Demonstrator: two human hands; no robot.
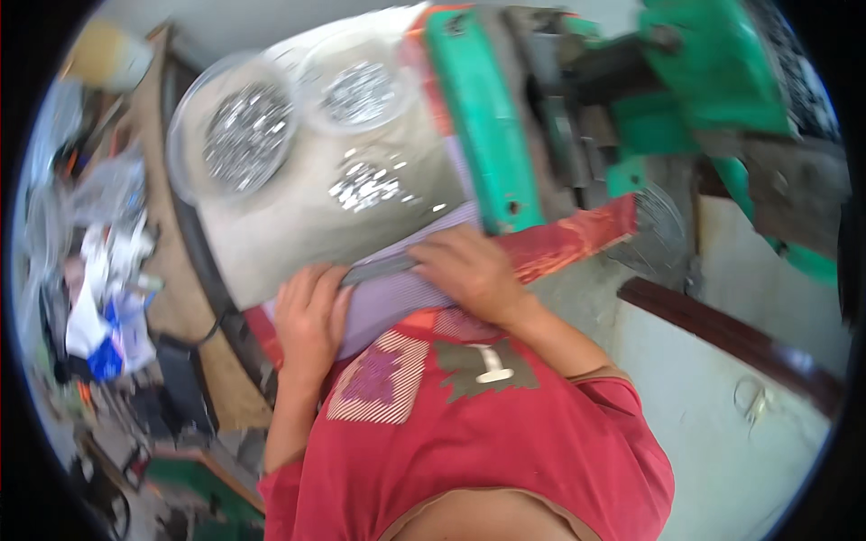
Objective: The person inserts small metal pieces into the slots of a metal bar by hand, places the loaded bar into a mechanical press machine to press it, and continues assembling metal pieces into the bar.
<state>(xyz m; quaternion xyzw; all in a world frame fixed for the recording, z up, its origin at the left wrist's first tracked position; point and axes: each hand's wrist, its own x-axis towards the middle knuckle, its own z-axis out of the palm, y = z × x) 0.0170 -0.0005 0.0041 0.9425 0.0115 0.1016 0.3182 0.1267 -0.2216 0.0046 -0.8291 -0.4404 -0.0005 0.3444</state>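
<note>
A flat grey strip point(383, 268) spans the gap between my two hands, along the near edge of the work surface; I cannot tell whether it is cloth or stiff material. My left hand point(311, 311) is closed at its left end, thumb toward the right. At the other end, the curled fingers of my right hand point(467, 270) grip it. Purple striped cloth point(383, 307) lies under and in front of the strip. Just beyond, a loose pile of small shiny metal pieces point(368, 183) rests on a grey-beige sheet point(271, 230).
Two clear round tubs, one point(180, 153) at left and one point(311, 68) at right, hold more metal pieces. A green machine point(487, 126) stands close on the right. Plastic bags point(113, 194) and clutter fill the left side. A dark red bar point(722, 338) lies at right.
</note>
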